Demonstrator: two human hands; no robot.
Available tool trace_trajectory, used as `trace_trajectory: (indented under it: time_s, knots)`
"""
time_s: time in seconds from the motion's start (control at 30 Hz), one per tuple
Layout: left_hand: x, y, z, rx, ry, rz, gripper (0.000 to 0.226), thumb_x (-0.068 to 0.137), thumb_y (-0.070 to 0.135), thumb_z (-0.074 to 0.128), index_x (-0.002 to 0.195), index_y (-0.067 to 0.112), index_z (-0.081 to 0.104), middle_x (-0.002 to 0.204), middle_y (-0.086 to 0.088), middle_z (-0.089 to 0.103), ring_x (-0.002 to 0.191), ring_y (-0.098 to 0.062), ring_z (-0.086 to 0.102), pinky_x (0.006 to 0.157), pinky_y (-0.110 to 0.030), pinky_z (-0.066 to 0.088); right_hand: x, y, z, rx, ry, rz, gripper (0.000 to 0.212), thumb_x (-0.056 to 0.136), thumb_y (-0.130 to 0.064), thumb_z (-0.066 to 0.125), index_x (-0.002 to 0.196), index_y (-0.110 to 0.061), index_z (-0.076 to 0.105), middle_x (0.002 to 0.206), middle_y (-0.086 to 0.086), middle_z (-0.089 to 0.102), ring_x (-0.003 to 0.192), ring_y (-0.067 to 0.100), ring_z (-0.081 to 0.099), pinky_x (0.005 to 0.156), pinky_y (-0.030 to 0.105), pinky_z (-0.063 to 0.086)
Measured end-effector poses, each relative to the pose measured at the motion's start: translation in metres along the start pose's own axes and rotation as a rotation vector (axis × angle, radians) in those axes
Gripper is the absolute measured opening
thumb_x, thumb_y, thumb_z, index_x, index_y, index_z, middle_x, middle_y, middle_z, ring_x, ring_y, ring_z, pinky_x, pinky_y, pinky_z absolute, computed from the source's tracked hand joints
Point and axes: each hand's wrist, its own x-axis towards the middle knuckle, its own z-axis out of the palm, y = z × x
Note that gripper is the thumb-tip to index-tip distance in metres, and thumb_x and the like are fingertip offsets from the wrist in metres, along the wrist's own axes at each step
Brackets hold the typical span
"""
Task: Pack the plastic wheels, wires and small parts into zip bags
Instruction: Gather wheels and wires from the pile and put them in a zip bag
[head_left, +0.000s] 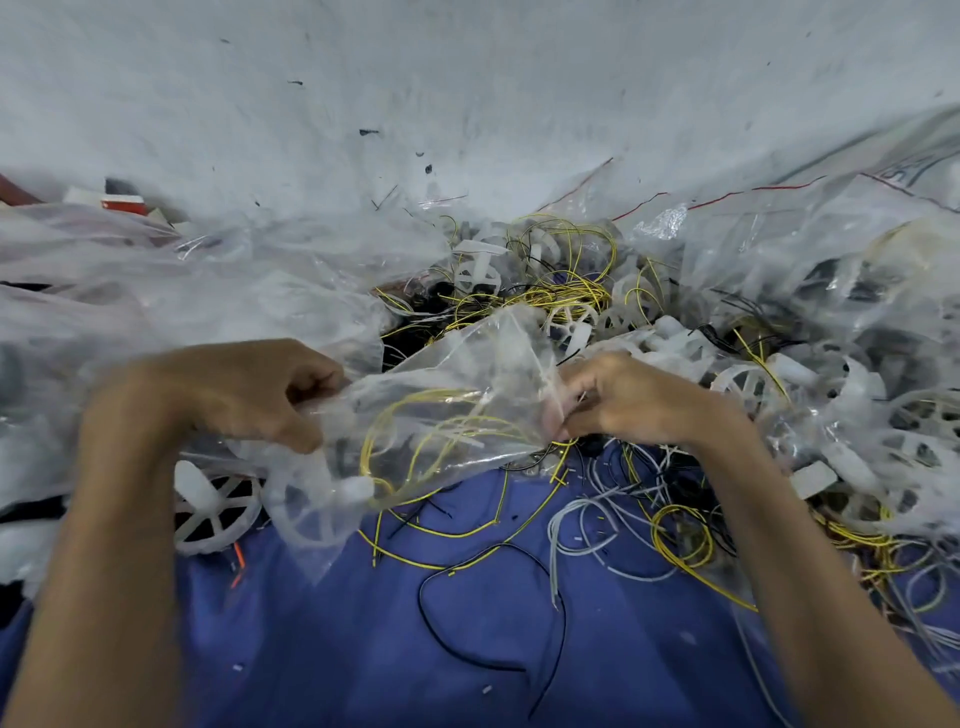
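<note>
Through the head camera, our left hand (223, 395) curls round one edge of the clear zip bag (457, 374) and our right hand (628, 400) pinches the opposite edge, holding it just above the blue cloth (415, 649). Yellow wires (415, 431) lie inside. We should pull the mouth wide and taut before feeding in plastic wheels (571, 317) from the pile behind, tucking in wire ends that might foul the seal.

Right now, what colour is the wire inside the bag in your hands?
The wire is yellow, seen through the clear bag in the head view.
</note>
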Motion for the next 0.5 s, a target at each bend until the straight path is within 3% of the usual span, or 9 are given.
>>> trace_trajectory:
  time_s: [0.1,0.2,0.27,0.37,0.43,0.5]
  knots:
    - [0.005,0.011,0.005,0.180,0.084,-0.057,0.038,0.057,0.021,0.082,0.063,0.013,0.045,0.049,0.006,0.039,0.045,-0.007,0.030,0.048,-0.023,0.026,0.010,0.005,0.012,-0.216,0.092,-0.040,0.021,0.078,0.010,0.059,0.075,-0.006,0.072,0.077,-0.018,0.060,0.078,-0.004,0.058,0.074,0.009,0.039]
    - [0.007,0.033,0.013,0.084,-0.172,-0.084,0.057,0.042,0.058,0.085,0.064,0.017,0.053,0.053,0.010,0.061,0.049,-0.006,0.054,0.052,-0.019,0.037,0.014,0.015,0.015,-0.302,0.107,-0.018,0.020,0.081,0.011,0.051,0.077,0.001,0.068,0.071,-0.009,0.056,0.075,0.004,0.058,0.078,0.023,0.043]
    - [0.007,0.040,0.016,-0.112,-0.279,-0.071,0.054,0.049,0.059,0.078,0.071,0.014,0.059,0.064,0.002,0.071,0.059,-0.010,0.068,0.052,-0.011,0.042,0.012,0.021,0.013,-0.261,0.071,0.034,0.020,0.086,0.005,0.051,0.087,-0.003,0.069,0.077,-0.010,0.059,0.076,0.002,0.055,0.080,0.026,0.042]
    - [0.013,0.035,0.014,-0.187,-0.142,-0.042,0.034,0.073,0.045,0.069,0.084,0.014,0.063,0.071,0.002,0.073,0.063,-0.011,0.070,0.049,-0.014,0.046,0.009,0.021,0.010,-0.006,0.051,0.169,0.022,0.096,-0.015,0.048,0.109,-0.015,0.066,0.102,-0.005,0.064,0.093,0.007,0.059,0.088,0.024,0.046]
    - [0.021,0.023,0.013,-0.079,0.011,-0.026,0.022,0.083,0.040,0.064,0.091,0.020,0.063,0.072,0.010,0.073,0.064,-0.004,0.068,0.060,-0.022,0.050,0.007,0.017,0.010,0.216,0.051,0.231,0.027,0.095,-0.037,0.045,0.102,-0.021,0.065,0.104,-0.002,0.066,0.085,0.002,0.063,0.073,0.010,0.049]
    - [0.028,0.012,0.014,0.004,0.079,-0.044,0.019,0.084,0.039,0.064,0.095,0.023,0.063,0.078,0.010,0.072,0.069,-0.001,0.066,0.068,-0.022,0.050,0.004,0.012,0.010,0.290,0.010,0.287,0.039,0.082,-0.060,0.042,0.083,-0.031,0.068,0.093,-0.008,0.067,0.072,-0.003,0.065,0.056,0.003,0.045]
